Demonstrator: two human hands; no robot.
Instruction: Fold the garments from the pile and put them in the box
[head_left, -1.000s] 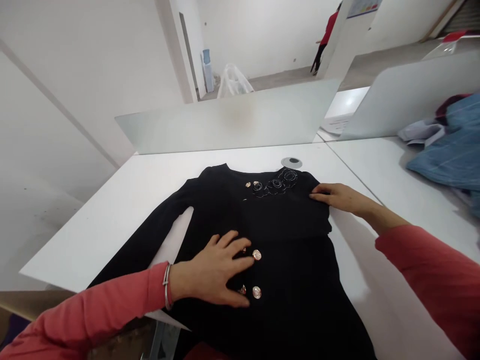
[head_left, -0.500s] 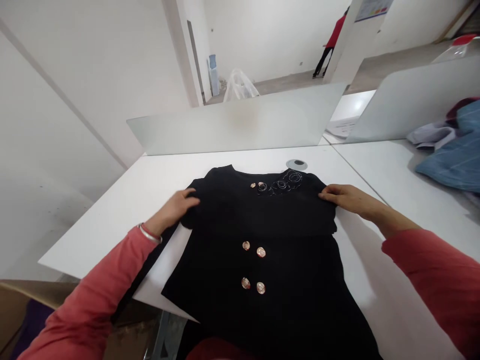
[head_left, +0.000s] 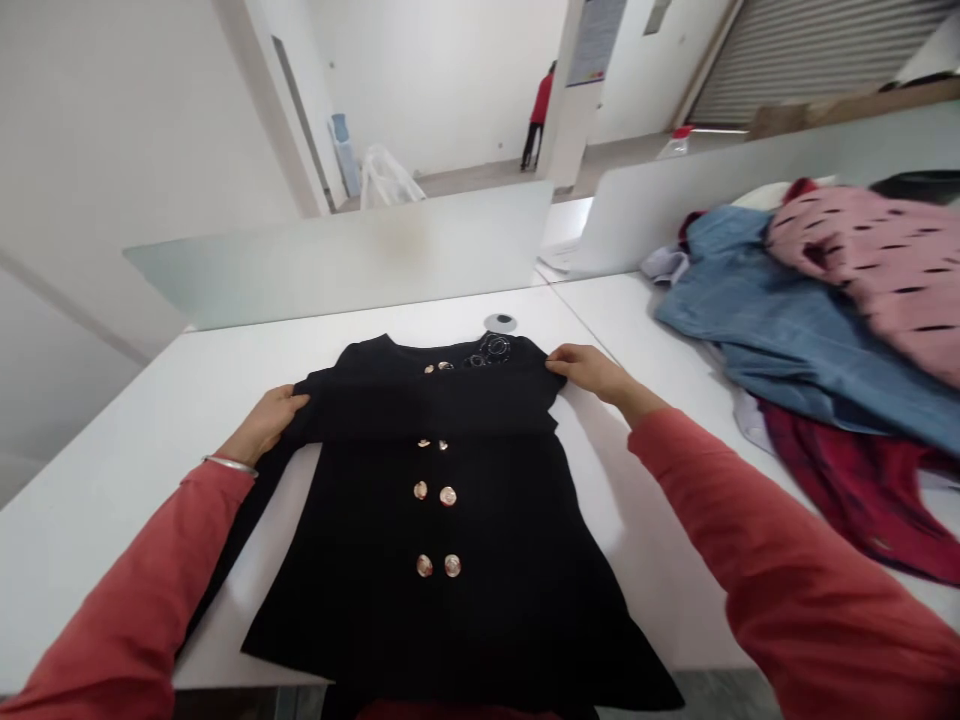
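A black garment (head_left: 442,540) with several gold buttons lies flat on the white table (head_left: 97,450), its neckline toward the far side. Dark rosette trim shows near the right of the neckline. One sleeve is folded across the chest, above the buttons. My left hand (head_left: 271,418) pinches black cloth at the left shoulder, where the other sleeve hangs down toward me. At the right shoulder, my right hand (head_left: 592,370) holds the cloth between thumb and fingers.
Piled clothes, with a blue piece (head_left: 757,300) and a pink piece (head_left: 885,260), lie on the right. A low frosted divider (head_left: 315,265) edges the table. A round grey-white object (head_left: 500,323) sits beyond the neckline. Far off stands a person (head_left: 540,110) in red.
The view has swung right, showing more of the clothes pile. My left hand has closed on the cloth. The sleeve now crosses the chest lower, covering part of the rosettes, and another button pair shows.
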